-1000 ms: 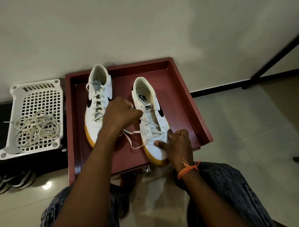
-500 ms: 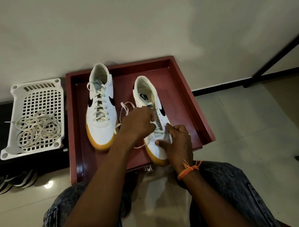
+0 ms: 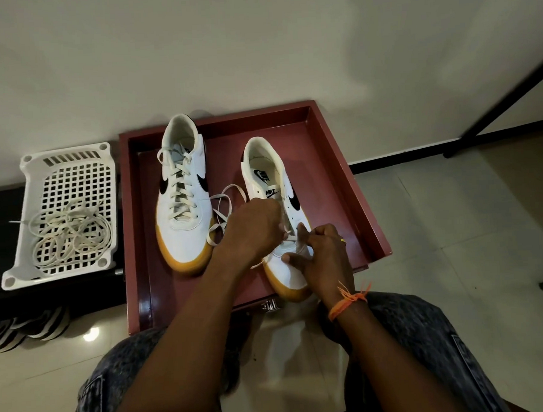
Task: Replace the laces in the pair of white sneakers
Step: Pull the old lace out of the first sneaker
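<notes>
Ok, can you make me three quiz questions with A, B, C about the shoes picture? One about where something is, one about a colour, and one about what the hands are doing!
1. Where is the pile of loose laces?
A. In the white basket
B. Inside the red tray
C. On the person's lap

2. What colour are the soles of the sneakers?
A. Black
B. Yellow-orange
C. Green

3. Which sneaker is fully laced?
A. The right sneaker
B. Both
C. The left sneaker

Answers:
1 A: the laces lie coiled in the white basket, beside the red tray.
2 B: both soles show yellow-orange at the toes.
3 C: the left sneaker has laces crossed all the way up, while the left hand and right hand work a lace into the right sneaker.
</notes>
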